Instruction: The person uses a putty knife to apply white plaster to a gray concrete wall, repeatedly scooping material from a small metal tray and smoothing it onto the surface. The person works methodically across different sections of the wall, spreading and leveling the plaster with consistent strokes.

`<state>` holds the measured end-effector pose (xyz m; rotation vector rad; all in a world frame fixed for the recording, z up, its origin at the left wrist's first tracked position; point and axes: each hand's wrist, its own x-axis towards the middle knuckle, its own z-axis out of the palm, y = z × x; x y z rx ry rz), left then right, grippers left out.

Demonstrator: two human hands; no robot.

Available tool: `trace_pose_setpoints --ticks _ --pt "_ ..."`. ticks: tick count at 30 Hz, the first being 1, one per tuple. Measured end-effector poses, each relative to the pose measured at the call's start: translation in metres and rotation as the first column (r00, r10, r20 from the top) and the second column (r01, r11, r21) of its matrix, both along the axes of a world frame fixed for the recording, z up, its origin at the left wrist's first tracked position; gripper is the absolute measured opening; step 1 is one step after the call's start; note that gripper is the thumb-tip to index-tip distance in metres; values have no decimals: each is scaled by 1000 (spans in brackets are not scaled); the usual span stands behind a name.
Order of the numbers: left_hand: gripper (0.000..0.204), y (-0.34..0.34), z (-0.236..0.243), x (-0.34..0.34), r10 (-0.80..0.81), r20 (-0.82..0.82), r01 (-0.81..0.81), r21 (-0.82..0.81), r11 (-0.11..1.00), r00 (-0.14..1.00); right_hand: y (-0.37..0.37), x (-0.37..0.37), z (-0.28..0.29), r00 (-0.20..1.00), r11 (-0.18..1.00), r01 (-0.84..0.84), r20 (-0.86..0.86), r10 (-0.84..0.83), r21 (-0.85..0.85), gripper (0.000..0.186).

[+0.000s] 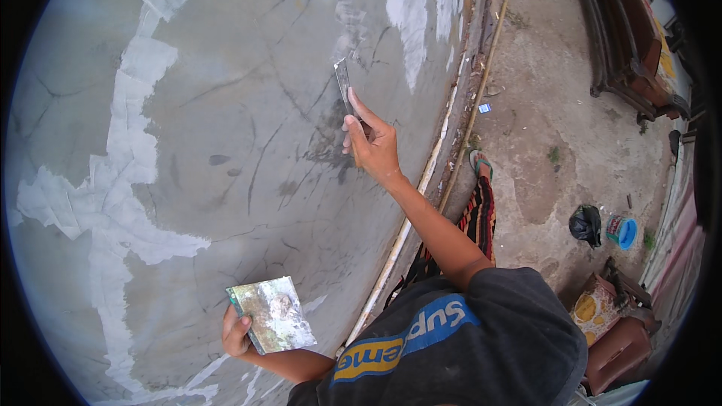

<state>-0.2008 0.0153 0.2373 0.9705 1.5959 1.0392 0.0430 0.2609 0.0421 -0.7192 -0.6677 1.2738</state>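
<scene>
My left hand grips the edge of a flat, roughly square plate smeared with whitish putty, held near the wall at lower left. Reaching further up, my right hand is closed round a thin, flat putty knife. Its blade lies at or close to the grey wall, just below a faint whitish smear; I cannot tell whether it touches. Broad patches of white putty run along the wall on the left, and more white putty covers it at the top.
A long wooden pole lies along the wall's foot on the concrete floor. Dark wooden furniture stands at upper right. A black plastic bag, a blue-rimmed bucket and a brown seat are at right.
</scene>
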Motion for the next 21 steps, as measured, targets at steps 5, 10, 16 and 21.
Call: trace_pose_setpoints --ticks 5,10,16,21 --pt "60 -1 4 0 3 -26 -3 -17 1000 1000 -7 -17 14 934 983 140 313 -170 118 49" --pt "61 4 8 9 -14 -49 13 -19 1000 999 -37 9 38 791 958 84 567 -230 273 49" --pt "61 2 9 10 -10 -42 9 -25 1000 999 -10 84 51 922 971 -193 312 230 -143 44" --pt "60 9 3 8 -29 -12 30 5 1000 999 -8 73 49 864 967 -241 435 254 -85 43"
